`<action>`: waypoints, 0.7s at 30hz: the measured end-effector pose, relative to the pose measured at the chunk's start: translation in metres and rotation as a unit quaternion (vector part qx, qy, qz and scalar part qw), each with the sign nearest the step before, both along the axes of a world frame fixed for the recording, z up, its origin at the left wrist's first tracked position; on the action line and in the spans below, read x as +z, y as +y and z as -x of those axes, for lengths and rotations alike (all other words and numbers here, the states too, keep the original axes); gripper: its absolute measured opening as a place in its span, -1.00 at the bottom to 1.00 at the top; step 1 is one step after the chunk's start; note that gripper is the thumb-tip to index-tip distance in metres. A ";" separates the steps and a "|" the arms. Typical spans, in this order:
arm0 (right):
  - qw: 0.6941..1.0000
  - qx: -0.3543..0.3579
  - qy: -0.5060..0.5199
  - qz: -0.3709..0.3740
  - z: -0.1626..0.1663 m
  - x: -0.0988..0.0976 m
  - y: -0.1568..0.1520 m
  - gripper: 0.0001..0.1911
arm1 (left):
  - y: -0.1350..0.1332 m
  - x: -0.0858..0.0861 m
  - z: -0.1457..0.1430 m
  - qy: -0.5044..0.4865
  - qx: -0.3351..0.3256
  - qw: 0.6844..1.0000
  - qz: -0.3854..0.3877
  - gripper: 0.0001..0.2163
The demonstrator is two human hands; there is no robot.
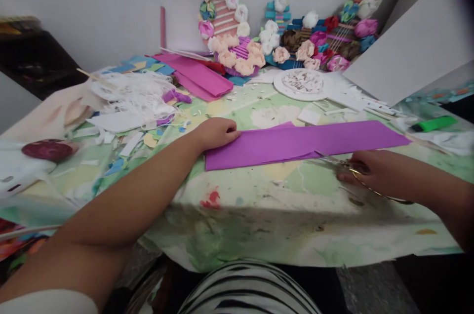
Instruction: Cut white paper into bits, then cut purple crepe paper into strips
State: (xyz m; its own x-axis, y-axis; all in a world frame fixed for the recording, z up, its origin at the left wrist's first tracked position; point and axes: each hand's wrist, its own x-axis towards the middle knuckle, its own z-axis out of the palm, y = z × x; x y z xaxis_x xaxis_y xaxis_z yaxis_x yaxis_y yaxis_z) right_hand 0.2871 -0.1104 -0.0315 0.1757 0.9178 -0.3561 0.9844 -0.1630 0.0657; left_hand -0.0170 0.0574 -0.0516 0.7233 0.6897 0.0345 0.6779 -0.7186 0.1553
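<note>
1. Purple paper: lies across the middle of the bench, long side roughly parallel to the front edge. Folded in layers; a flap shows past its far edge.
2. Left hand: on the paper's left end, at the far edge, fingers curled. Can't tell if it's pinching the sheet or only pressing it down.
3. Right hand: closed around the scissors, just off the paper's near edge, right of its middle.
4. Scissors: blades point left, tips at the near edge of the paper. A layer edge looks loose just left of the tips. Can't tell blade gap.
5. Cloth: green and cream, stained, draped over the bench front. Red stain near side of the paper.
6. Beyond the paper: white card just past its far edge, white disc with dark flecks farther back, pink sheets back left.
7. Left: heap of white strings, scraps nearer.
8. Right: green tube, near the paper's right end.
9. Back wall: guitar shapes trimmed with paper flowers.
</note>
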 end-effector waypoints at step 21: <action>0.977 0.202 -0.009 -0.068 0.075 0.003 0.031 -0.50 | -0.001 -0.001 0.003 -0.030 -0.009 0.999 -0.005 -0.70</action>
